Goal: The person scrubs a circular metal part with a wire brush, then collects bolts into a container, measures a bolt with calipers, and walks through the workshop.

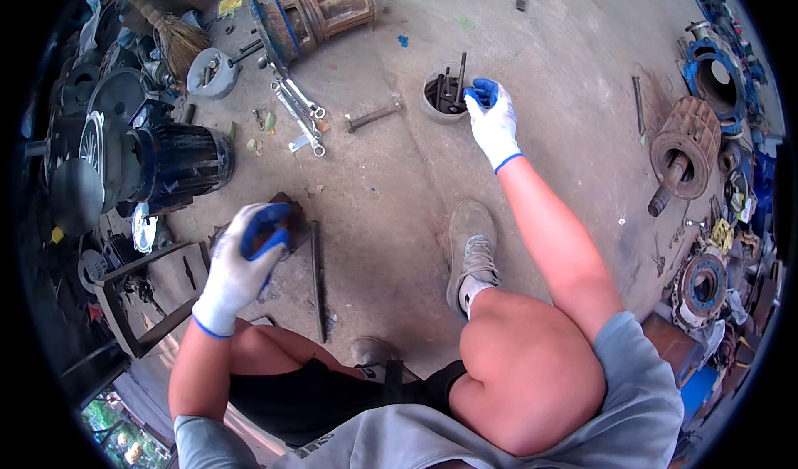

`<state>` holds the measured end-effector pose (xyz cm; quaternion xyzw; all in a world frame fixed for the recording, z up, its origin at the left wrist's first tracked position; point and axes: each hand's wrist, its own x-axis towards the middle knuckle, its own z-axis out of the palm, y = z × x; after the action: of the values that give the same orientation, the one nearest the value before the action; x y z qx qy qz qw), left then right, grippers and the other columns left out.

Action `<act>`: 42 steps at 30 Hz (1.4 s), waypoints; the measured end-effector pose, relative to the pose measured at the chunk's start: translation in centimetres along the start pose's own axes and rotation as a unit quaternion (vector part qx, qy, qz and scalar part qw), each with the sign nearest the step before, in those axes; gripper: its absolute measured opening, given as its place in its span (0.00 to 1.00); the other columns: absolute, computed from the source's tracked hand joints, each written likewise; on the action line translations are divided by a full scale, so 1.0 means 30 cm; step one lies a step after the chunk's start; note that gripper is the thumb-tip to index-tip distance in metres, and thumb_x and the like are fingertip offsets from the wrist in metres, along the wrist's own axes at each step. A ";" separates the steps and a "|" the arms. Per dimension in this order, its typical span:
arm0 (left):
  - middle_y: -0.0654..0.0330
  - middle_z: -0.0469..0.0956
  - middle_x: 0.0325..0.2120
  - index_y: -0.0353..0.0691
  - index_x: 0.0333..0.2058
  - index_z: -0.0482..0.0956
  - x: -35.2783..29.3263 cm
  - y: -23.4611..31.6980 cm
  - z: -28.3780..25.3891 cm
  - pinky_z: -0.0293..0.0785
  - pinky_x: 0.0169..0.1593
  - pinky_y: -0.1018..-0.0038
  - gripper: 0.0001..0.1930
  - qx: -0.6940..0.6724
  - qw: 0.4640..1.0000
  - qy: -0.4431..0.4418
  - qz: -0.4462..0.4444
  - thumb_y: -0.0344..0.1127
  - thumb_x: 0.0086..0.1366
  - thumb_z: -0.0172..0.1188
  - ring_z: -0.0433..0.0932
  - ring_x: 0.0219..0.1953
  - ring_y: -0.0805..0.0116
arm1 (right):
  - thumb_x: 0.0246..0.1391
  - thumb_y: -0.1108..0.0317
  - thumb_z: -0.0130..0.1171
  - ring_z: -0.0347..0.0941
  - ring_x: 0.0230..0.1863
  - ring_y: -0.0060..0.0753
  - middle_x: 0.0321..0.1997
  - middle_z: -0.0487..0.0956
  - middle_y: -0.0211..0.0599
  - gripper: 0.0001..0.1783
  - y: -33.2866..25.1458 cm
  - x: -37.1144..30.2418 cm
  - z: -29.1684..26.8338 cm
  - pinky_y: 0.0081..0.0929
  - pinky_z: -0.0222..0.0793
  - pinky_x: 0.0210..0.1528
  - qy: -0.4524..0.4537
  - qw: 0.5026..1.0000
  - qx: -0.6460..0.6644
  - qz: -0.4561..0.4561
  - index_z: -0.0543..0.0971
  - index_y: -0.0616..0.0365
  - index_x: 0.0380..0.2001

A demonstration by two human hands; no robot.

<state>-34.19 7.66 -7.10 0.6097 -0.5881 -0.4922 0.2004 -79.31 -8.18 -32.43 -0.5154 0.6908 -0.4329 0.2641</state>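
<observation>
My left hand (237, 257), in a white glove with a blue palm, hovers at the lower left. Its fingers and thumb curve apart, slightly blurred, in front of a dark rusty block (293, 219), which the hand partly hides. Beside that block a long dark bar (317, 282) lies on the floor. My right hand (495, 124), gloved alike, is stretched forward to the right rim of a pale round tub (446, 117). Its fingers are bent, with a gap at the thumb. Dark bolts fill the tub, and a tall rod (461, 74) stands upright close to the fingertips.
Combination wrenches (298, 111) and a long bolt (374, 118) lie left of the tub. Behind them are a rusty cylindrical housing (324, 16), a white tub (212, 74) and a straw broom (179, 41). A ribbed rusty part with a shaft (686, 149) sits at right, near metal flanges (702, 282).
</observation>
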 end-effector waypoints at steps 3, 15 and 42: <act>0.52 0.79 0.68 0.32 0.71 0.74 -0.043 -0.189 -0.184 0.71 0.75 0.66 0.27 -0.113 0.968 0.222 -0.017 0.21 0.75 0.63 0.75 0.72 0.63 | 0.66 0.59 0.78 0.86 0.54 0.42 0.61 0.85 0.44 0.31 0.096 -0.112 0.049 0.36 0.82 0.57 0.093 0.994 -0.051 0.041 0.77 0.61 0.64; 0.44 0.88 0.53 0.34 0.58 0.86 -0.027 -0.570 -0.152 0.80 0.63 0.58 0.19 0.241 0.914 0.296 -0.139 0.42 0.79 0.66 0.87 0.58 0.46 | 0.72 0.21 0.52 0.75 0.72 0.65 0.83 0.67 0.50 0.51 -0.067 -0.034 0.284 0.65 0.81 0.69 -0.019 0.749 0.462 0.475 0.60 0.43 0.83; 0.45 0.84 0.61 0.40 0.62 0.87 -0.042 -0.453 -0.205 0.75 0.71 0.53 0.27 0.180 0.924 0.243 -0.235 0.55 0.77 0.60 0.80 0.66 0.44 | 0.67 0.57 0.73 0.86 0.64 0.53 0.63 0.88 0.54 0.27 -0.528 -0.572 0.095 0.42 0.80 0.69 -0.714 0.649 -0.216 -0.149 0.86 0.58 0.64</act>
<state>-21.78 9.84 -15.15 0.8571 -0.4400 -0.2477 0.1020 -63.70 5.54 -21.41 -0.8036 0.2765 0.1964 0.4891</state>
